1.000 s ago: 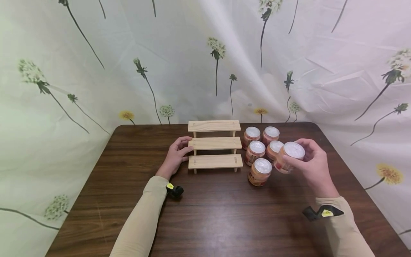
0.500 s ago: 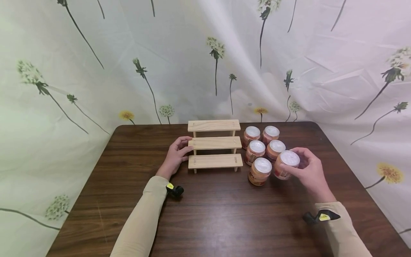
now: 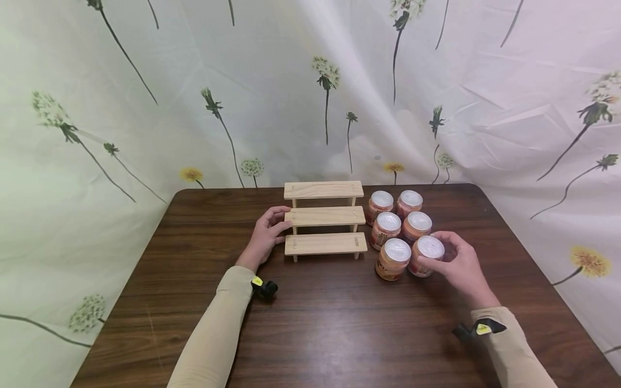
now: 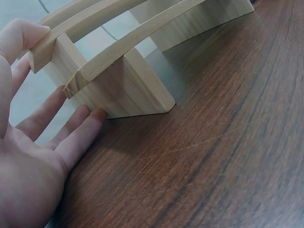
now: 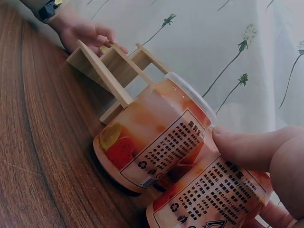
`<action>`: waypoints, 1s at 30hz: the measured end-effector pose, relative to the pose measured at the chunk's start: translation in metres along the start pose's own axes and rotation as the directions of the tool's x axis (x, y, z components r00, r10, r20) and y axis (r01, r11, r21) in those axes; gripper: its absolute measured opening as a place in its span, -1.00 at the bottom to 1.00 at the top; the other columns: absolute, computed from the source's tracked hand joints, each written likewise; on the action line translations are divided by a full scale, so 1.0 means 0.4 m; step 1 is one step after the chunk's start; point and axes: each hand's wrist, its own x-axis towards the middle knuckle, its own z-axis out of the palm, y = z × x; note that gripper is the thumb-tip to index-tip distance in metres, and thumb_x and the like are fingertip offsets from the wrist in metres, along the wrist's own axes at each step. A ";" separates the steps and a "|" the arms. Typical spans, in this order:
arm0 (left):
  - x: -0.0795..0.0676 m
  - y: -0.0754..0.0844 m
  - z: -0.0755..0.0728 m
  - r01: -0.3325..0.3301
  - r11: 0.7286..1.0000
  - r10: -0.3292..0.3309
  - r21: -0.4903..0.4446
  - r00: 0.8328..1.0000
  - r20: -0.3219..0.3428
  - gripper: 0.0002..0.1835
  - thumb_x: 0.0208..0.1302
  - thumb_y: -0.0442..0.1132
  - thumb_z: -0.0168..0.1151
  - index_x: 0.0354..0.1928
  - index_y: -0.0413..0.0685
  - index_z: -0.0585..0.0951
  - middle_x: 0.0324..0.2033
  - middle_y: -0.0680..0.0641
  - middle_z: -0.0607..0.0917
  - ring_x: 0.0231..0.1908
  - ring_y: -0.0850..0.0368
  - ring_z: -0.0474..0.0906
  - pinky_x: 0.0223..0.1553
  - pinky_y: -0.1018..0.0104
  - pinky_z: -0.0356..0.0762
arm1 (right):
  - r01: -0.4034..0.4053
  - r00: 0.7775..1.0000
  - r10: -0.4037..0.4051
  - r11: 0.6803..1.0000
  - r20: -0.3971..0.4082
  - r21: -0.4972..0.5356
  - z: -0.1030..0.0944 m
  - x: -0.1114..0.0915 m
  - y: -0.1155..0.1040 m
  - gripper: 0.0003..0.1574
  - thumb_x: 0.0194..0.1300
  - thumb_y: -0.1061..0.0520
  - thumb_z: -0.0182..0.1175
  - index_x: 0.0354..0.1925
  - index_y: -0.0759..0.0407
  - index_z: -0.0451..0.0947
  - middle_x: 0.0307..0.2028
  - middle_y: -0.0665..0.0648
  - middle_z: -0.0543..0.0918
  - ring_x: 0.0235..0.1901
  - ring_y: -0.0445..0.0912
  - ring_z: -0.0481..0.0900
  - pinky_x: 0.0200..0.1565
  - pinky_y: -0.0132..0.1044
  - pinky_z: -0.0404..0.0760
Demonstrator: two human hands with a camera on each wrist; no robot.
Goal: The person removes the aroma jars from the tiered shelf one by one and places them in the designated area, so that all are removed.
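A three-tier wooden display stand [image 3: 325, 216] stands upright on the table. At its left end my left hand [image 3: 264, 234] holds it. In the left wrist view the thumb lies over a shelf end, and the fingers [image 4: 80, 140] touch the side panel. My right hand [image 3: 463, 264] grips an orange-labelled jar [image 3: 427, 256] with a pale ridged lid, thumb on the near side. The right wrist view shows this held jar [image 5: 213, 194] close beside another upright jar [image 5: 154, 135]. Its contact with the table is hidden.
Several similar jars stand right of the stand, including a front one [image 3: 393, 260], a middle one [image 3: 386, 230] and a back right one [image 3: 409, 203]. A dandelion-print cloth [image 3: 291, 108] hangs behind the brown wooden table [image 3: 320, 334].
My right hand has brought the jar left, nearer to me and down, ending beside the front jar. My left hand and the stand have stayed in place.
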 end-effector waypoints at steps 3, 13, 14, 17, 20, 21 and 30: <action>0.000 -0.001 -0.001 -0.001 1.000 0.001 0.003 1.000 0.001 -0.55 0.48 -0.19 0.33 0.34 0.05 0.52 0.23 -0.12 0.52 0.13 0.01 0.57 -0.10 0.20 0.71 | -0.012 1.000 0.012 1.000 0.004 -0.006 0.000 -0.002 0.004 -0.20 0.16 0.10 0.62 0.24 0.31 0.47 0.14 0.26 0.61 -0.02 -0.36 0.57 -0.02 -0.61 0.53; 0.002 0.001 -0.002 -0.006 1.000 0.006 -0.002 1.000 0.011 -0.51 0.50 -0.20 0.31 0.40 -0.03 0.48 0.26 -0.16 0.50 0.14 0.00 0.57 -0.11 0.21 0.71 | -0.055 0.998 0.055 0.998 0.003 -0.004 0.005 -0.005 0.006 -0.16 0.18 0.05 0.61 0.26 0.32 0.42 0.12 0.26 0.58 -0.03 -0.31 0.57 -0.04 -0.56 0.54; 0.002 0.001 -0.002 -0.005 1.000 0.005 0.000 1.000 0.011 -0.51 0.50 -0.19 0.31 0.40 -0.02 0.48 0.26 -0.16 0.50 0.14 0.00 0.57 -0.11 0.21 0.71 | -0.058 0.998 0.058 0.998 0.003 -0.002 0.007 -0.005 0.007 -0.16 0.18 0.05 0.61 0.26 0.32 0.42 0.11 0.26 0.57 -0.04 -0.30 0.57 -0.05 -0.55 0.55; 0.004 0.002 -0.002 -0.005 1.000 0.005 0.001 1.000 0.006 -0.53 0.49 -0.19 0.32 0.37 0.00 0.50 0.25 -0.15 0.51 0.13 0.01 0.57 -0.12 0.22 0.71 | -0.066 0.998 0.066 0.998 0.002 -0.010 0.010 -0.004 0.008 -0.16 0.18 0.04 0.61 0.25 0.31 0.41 0.10 0.25 0.56 -0.04 -0.28 0.56 -0.06 -0.55 0.54; 0.005 0.002 -0.003 -0.007 1.000 0.007 0.000 1.000 0.002 -0.55 0.49 -0.20 0.32 0.35 0.04 0.52 0.24 -0.13 0.53 0.12 0.02 0.58 -0.12 0.22 0.71 | -0.067 0.998 0.067 0.998 0.003 -0.017 0.014 -0.002 0.010 -0.16 0.18 0.04 0.61 0.24 0.31 0.40 0.09 0.24 0.55 -0.04 -0.26 0.55 -0.07 -0.57 0.53; 0.005 0.001 -0.003 -0.008 1.000 0.008 0.000 1.000 0.001 -0.56 0.49 -0.20 0.32 0.35 0.06 0.52 0.24 -0.12 0.53 0.12 0.02 0.58 -0.12 0.22 0.71 | -0.065 0.998 0.065 0.998 0.002 -0.022 0.015 -0.001 0.011 -0.16 0.19 0.04 0.61 0.24 0.31 0.40 0.09 0.24 0.55 -0.05 -0.26 0.55 -0.07 -0.57 0.52; 0.002 0.004 -0.007 0.000 1.000 0.000 0.004 1.000 -0.004 -0.50 0.48 -0.19 0.33 0.39 0.01 0.48 0.29 -0.16 0.52 0.14 0.00 0.57 -0.11 0.22 0.70 | -0.068 0.995 0.069 0.998 0.067 -0.014 0.009 0.008 0.014 -0.12 0.25 0.02 0.57 0.33 0.27 0.33 0.20 0.31 0.56 0.11 -0.09 0.56 0.02 -0.54 0.49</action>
